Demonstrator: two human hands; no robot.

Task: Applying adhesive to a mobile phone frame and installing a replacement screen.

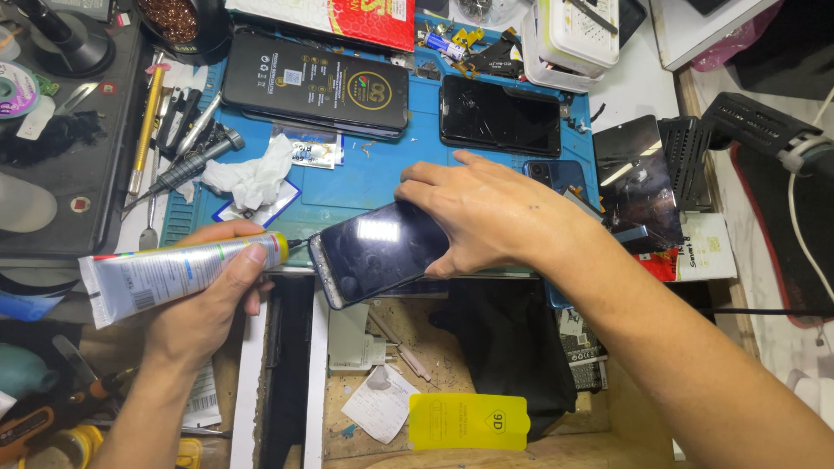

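At frame centre a phone [375, 252] lies on the near edge of a work mat [373, 182], under the right hand [482, 213]. Just left of it the left hand [204, 300] holds a tube [174, 274], its nozzle touching the phone's left end. Behind, 2 phones [317, 85] [499, 115] lie side by side on the mat. A crumpled tissue [256, 178] lies upper left of centre.
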